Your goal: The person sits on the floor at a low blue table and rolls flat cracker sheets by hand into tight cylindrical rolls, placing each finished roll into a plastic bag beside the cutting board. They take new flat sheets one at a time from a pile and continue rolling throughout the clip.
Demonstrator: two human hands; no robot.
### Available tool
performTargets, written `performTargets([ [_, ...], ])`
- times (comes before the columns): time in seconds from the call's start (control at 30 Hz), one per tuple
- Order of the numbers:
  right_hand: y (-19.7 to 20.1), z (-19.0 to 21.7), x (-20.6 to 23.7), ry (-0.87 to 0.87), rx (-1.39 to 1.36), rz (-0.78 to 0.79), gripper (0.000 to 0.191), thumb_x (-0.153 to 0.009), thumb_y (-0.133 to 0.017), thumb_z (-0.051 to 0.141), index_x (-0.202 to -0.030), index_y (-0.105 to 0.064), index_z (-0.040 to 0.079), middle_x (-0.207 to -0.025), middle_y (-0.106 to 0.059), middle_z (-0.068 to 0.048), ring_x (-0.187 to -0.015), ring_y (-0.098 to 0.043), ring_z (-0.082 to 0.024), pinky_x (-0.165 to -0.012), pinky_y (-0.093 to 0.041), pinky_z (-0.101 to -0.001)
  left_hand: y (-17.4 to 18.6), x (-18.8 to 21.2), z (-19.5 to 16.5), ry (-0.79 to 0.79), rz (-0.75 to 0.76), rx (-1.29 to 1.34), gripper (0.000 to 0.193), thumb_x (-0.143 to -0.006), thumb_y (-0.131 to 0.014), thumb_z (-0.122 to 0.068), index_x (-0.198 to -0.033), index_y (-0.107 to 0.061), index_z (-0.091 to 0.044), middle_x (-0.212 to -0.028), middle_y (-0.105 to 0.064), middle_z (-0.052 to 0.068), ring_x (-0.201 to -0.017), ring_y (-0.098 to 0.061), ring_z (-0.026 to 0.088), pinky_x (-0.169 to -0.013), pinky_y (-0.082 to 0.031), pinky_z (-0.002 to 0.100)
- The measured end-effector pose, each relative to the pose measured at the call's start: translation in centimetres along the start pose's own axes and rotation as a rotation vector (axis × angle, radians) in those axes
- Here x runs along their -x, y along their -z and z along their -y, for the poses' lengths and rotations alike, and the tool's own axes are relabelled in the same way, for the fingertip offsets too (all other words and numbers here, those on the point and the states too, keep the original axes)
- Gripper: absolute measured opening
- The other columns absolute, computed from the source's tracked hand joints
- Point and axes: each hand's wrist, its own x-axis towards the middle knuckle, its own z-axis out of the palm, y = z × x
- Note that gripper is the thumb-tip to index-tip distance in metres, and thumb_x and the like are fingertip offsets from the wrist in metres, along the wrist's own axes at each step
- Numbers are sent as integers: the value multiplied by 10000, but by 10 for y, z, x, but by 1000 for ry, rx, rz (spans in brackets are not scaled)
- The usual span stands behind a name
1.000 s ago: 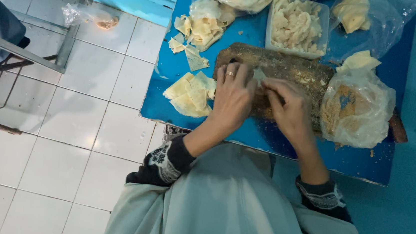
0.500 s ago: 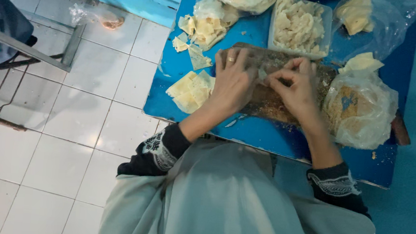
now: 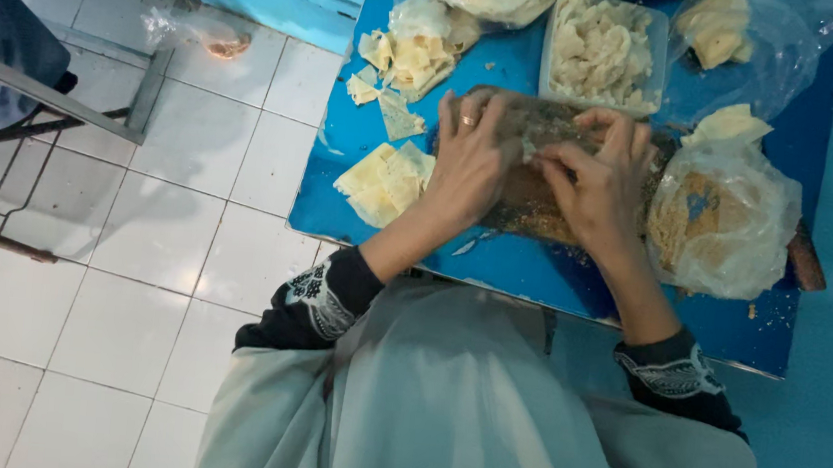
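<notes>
My left hand (image 3: 468, 163) and my right hand (image 3: 597, 185) both press down on a wooden board (image 3: 529, 209) covered with brown crumbs, at the middle of a blue table (image 3: 534, 269). The fingers of both hands pinch a small pale piece (image 3: 534, 152) between them over the crumbs. A ring sits on one finger of my left hand. A stack of pale yellow square wrappers (image 3: 381, 183) lies just left of my left hand.
A clear tub of pale shredded food (image 3: 603, 50) stands behind the board. Plastic bags of crumbs (image 3: 724, 226) and pale pieces (image 3: 731, 31) lie at the right. More wrappers (image 3: 412, 58) lie at the back left. White floor tiles and a metal frame (image 3: 36, 100) are at the left.
Both hands have moved a little farther up the board and closer together, fingers now meeting over the small pale piece. The view has shifted slightly.
</notes>
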Motion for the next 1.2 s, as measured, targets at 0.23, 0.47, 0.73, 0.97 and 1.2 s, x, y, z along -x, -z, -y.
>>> performTargets([
  [0.23,-11,-9,-6,-156,-243,90,164,-828,-895,248,-913,-776,176,-1201,-458,-115,-1132,-437,-330,-987,-405,-517,6,3,-13,221,-9,166,183,-779,-763,-135,-948,-741,-68,-1293,-517,169,-1256,-422,408,-1076,-249,669],
  [0.47,-14,2,6,-103,-71,50,159,-906,-874,266,-1005,-778,186,-1310,-456,-118,-1150,-423,-325,-983,-358,-544,10,-9,-14,375,-35,222,322,-727,-786,-152,-1019,-738,-26,-1228,-516,162,-1186,-431,407,-1048,-281,662],
  [0.73,-8,14,2,-62,-17,-16,125,-990,-813,224,-1091,-753,182,-1299,-440,-123,-1211,-419,-340,-1023,-320,-569,4,6,-18,75,-74,6,188,-811,-709,-150,-964,-750,-49,-1479,-453,188,-1376,-384,397,-1172,-186,722],
  [0.97,-15,18,-11,-57,95,49,95,-1033,-702,210,-1087,-670,139,-1281,-469,-135,-1224,-432,-336,-984,-312,-562,9,3,-21,127,-72,-86,373,-910,-626,-100,-1275,-694,-55,-1562,-387,166,-1404,-385,379,-1206,-157,735],
  [1.2,-33,6,-37,5,240,66,177,-1082,-644,305,-1118,-651,132,-1206,-464,-128,-1196,-436,-335,-994,-304,-575,53,21,-9,299,-181,-99,491,-893,-673,-47,-1373,-649,-148,-1573,-381,167,-1409,-403,395,-1201,-171,720],
])
